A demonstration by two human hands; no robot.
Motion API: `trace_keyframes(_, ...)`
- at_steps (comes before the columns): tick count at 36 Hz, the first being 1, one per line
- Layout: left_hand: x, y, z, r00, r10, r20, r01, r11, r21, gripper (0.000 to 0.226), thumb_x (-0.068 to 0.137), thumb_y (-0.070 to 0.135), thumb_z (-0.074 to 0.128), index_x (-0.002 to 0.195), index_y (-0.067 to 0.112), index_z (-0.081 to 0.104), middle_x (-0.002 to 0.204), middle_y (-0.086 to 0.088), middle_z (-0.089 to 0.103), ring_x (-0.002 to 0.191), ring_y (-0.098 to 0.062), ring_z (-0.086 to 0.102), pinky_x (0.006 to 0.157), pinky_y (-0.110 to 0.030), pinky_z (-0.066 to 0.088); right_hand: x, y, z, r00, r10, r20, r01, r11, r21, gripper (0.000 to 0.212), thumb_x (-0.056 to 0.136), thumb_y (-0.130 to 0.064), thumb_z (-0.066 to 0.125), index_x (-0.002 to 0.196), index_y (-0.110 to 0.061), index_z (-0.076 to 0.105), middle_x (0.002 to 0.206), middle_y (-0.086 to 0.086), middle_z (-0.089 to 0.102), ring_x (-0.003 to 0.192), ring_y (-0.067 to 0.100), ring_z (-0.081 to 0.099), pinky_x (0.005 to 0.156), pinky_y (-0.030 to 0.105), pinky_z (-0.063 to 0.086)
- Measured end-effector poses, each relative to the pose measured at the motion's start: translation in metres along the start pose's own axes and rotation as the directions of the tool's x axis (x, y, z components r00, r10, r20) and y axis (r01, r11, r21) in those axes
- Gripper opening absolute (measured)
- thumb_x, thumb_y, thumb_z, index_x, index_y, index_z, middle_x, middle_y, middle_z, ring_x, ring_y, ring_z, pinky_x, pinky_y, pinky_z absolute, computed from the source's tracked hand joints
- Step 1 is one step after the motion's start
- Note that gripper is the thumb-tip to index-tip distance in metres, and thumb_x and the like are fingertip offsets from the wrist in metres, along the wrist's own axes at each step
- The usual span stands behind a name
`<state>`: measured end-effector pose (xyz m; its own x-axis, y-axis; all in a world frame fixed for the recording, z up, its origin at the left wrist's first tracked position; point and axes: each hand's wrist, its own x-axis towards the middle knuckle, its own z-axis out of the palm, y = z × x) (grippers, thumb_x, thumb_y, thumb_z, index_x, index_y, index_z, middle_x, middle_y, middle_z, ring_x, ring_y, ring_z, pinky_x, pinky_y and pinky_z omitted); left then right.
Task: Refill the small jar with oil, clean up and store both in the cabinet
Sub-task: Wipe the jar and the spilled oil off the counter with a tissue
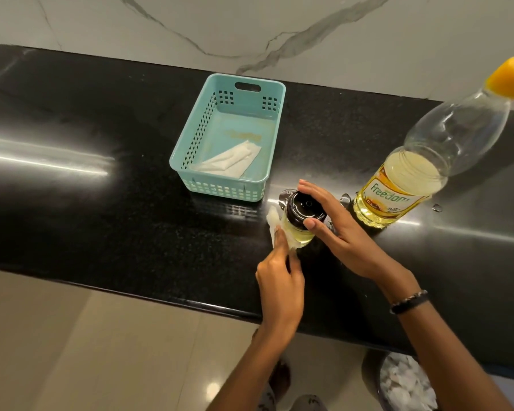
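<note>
A small glass jar (299, 229) with yellow oil and a black lid stands on the black counter (101, 209). My right hand (336, 229) grips the lid from the right, fingers curled over its rim. My left hand (279, 274) pinches a crumpled white tissue (275, 222) and presses it against the jar's left side. The large oil bottle (422, 167), with a yellow cap and a "Freedom" label, stands upright to the right of the jar, about half full.
A teal plastic basket (211, 179) sits behind the jar, holding a folded white tissue (229, 161). Small oil drops (436, 207) lie on the counter near the bottle. A bin with crumpled tissues (404, 384) stands on the floor below the counter edge.
</note>
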<state>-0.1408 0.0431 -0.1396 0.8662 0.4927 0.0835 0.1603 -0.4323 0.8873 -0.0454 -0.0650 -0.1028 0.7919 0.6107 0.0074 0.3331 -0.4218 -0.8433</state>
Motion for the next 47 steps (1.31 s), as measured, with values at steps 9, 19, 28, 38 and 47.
trace_keyframes(9, 0.001, 0.005, 0.002, 0.962, 0.092, -0.256, -0.107, 0.993, -0.046, 0.022, 0.08, 0.003, 0.074, 0.102, 0.001, 0.073, 0.09, -0.007, 0.075, 0.08, -0.008, 0.07, 0.073, -0.014, 0.055, -0.001, 0.0, 0.0, 1.0, -0.01, 0.008, 0.009, 1.0, 0.023, 0.05, 0.095, -0.045, 0.044, 0.142, -0.043, 0.028, 0.151, -0.022, 0.025, 0.138, -0.006, 0.023, 0.113, 0.026, 0.028)
trace_keyframes(19, 0.009, 0.0, 0.0, 0.997, 0.015, 0.072, -0.022, 0.996, 0.091, 0.008, 0.089, 0.013, 0.064, 0.082, 0.012, 0.068, 0.08, 0.003, 0.069, 0.073, -0.006, 0.063, 0.067, -0.018, 0.051, -0.001, -0.004, -0.003, 0.999, 0.016, 0.037, -0.018, 0.999, 0.043, 0.053, 0.093, -0.047, 0.047, 0.142, -0.046, 0.025, 0.145, -0.029, 0.029, 0.136, -0.006, 0.027, 0.114, 0.03, 0.031)
trace_keyframes(28, 0.018, 0.0, -0.049, 0.94, -0.336, 0.055, 0.336, 0.889, -0.311, 0.02, 0.091, 0.015, 0.054, 0.073, 0.009, 0.048, 0.089, -0.006, 0.049, 0.077, -0.014, 0.046, 0.068, -0.025, 0.038, -0.016, 0.003, 0.021, 0.986, 0.131, -0.099, -0.11, 0.976, 0.19, 0.094, 0.07, -0.034, 0.082, 0.145, -0.031, 0.024, 0.141, -0.021, 0.04, 0.128, -0.007, 0.039, 0.105, 0.013, 0.031)
trace_keyframes(38, 0.04, 0.014, -0.046, 0.893, -0.393, 0.219, 0.444, 0.846, -0.294, 0.016, 0.093, 0.009, 0.052, 0.099, 0.023, 0.057, 0.106, -0.003, 0.064, 0.091, -0.02, 0.066, 0.082, -0.033, 0.055, -0.004, 0.009, 0.051, 0.896, 0.168, -0.411, -0.142, 0.985, 0.094, 0.069, 0.061, -0.037, 0.085, 0.12, -0.031, 0.049, 0.112, -0.017, 0.063, 0.103, -0.002, 0.058, 0.086, 0.027, 0.052)
trace_keyframes(47, 0.04, 0.026, -0.039, 0.92, -0.319, 0.228, 0.363, 0.913, -0.188, 0.031, 0.097, 0.006, 0.043, 0.112, 0.02, 0.066, 0.101, 0.006, 0.066, 0.085, 0.004, 0.057, 0.067, -0.008, 0.043, -0.006, -0.002, 0.062, 0.863, 0.084, -0.498, -0.092, 0.996, 0.008, 0.066, 0.067, -0.04, 0.081, 0.125, -0.035, 0.049, 0.111, -0.019, 0.065, 0.103, -0.004, 0.06, 0.083, 0.023, 0.053)
